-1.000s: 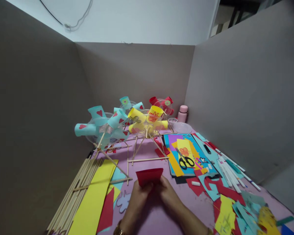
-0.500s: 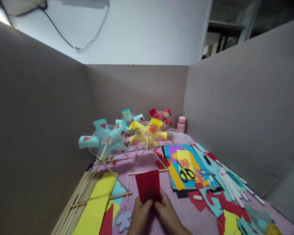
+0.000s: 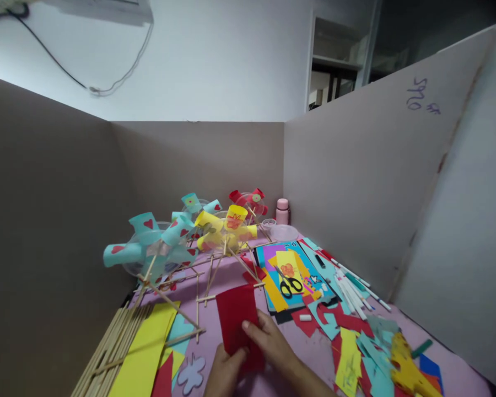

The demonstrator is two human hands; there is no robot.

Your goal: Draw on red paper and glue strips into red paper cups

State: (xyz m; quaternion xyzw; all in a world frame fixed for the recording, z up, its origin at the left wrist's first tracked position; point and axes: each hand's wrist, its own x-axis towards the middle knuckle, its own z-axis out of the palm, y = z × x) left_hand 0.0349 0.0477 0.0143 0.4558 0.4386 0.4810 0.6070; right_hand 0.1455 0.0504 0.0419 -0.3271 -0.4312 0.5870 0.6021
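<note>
A red sheet of paper [image 3: 236, 317] is held up above the pink tabletop, between both hands. My left hand [image 3: 226, 368] pinches it near the lower left edge, thumb on the face toward me. My right hand [image 3: 268, 339] grips its right edge, thumb lying across the front. The fingers behind the paper are hidden. Left of my left hand lies a pale purple flower-shaped cutout [image 3: 192, 375]. Beyond the paper stand pinwheel-like models on stick frames: a light blue one [image 3: 152, 242], a yellow one [image 3: 225, 229] and a red one [image 3: 248, 203].
Bundled wooden sticks [image 3: 107, 353] and yellow paper [image 3: 143, 353] lie at left. Scissors [image 3: 291, 285] rest on stacked coloured paper at right, near white markers [image 3: 353, 295]. Paper scraps [image 3: 349, 358] cover the front right. A pink bottle [image 3: 282, 212] stands at the back. Grey partitions [image 3: 343, 182] enclose the table.
The view has turned to the right. My right hand has moved up along the paper's right edge, while my left stays low. More of the red paper shows below the thumbs.
</note>
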